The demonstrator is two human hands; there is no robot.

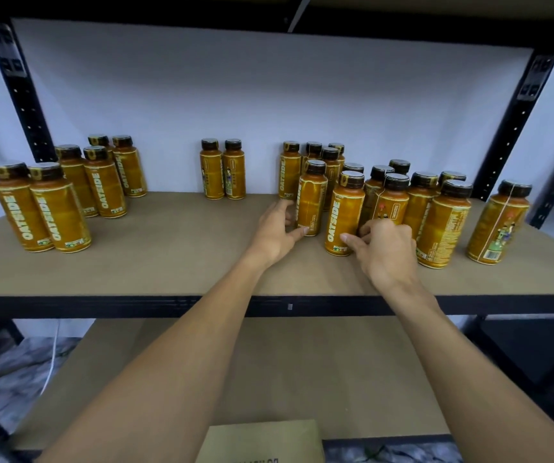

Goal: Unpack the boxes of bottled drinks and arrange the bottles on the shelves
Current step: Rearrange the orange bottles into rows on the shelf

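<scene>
Gripping two bottles low, near the base. Left hand point(277, 230) wraps the left bottle point(312, 195): thumb in front at the foot, fingers round its left side, narrow grip. Right hand point(389, 253) pinches the right bottle point(345, 212), the one showing OATSIDE: thumb tip on the lower label, fingers curled at its right side. Can't tell how far round they go.

Both bottles are upright and look to be standing on the shelf point(168, 255), right of centre, with a small gap between them. They are at the front of the right cluster point(419, 198).

Cluster is tight: orange bottles, black caps, several deep, back row by the wall point(268, 88). Lone bottle point(499, 225) stands apart at far right. Pair point(222, 172) at mid-back, side by side by the wall. Left group point(78, 188): six bottles in three pairs, running from the back to front-left, most with OATSIDE facing out.

Black post point(18, 88) at left, another at right. Lower shelf point(268, 369) below, same brown board. Box point(262, 441) at the bottom edge, cut off by the frame. Forearms bare, reaching in from below.
</scene>
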